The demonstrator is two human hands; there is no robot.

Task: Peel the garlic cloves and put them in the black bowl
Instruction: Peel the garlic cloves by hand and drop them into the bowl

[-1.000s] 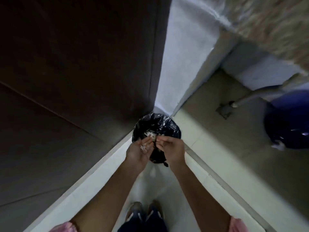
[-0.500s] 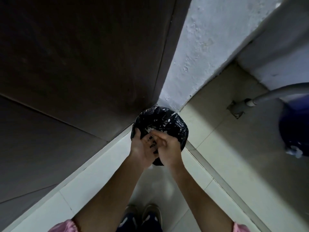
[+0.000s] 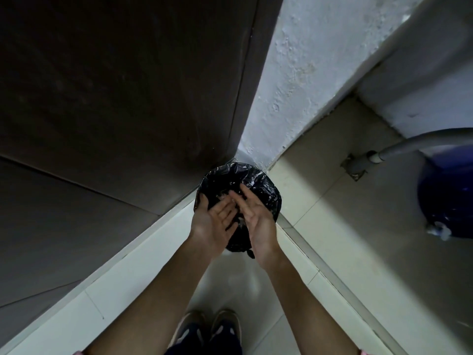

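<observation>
Both my hands hover over a small bin lined with a black plastic bag that stands on the floor in a corner. My left hand is flat, palm up, fingers straight. My right hand is also flat, its fingers laid across the left fingertips. Neither hand holds anything. A few pale scraps, probably garlic skins, lie inside the bag. No garlic cloves and no black bowl are in view.
A dark wooden door stands to the left, a white plastered wall behind the bin. To the right on the tiled floor sit a blue container and a grey pipe. My feet stand below.
A second ago my hands were cupped with pale scraps in the left palm. Now both are flat and empty above the bin, and the camera has come closer.
</observation>
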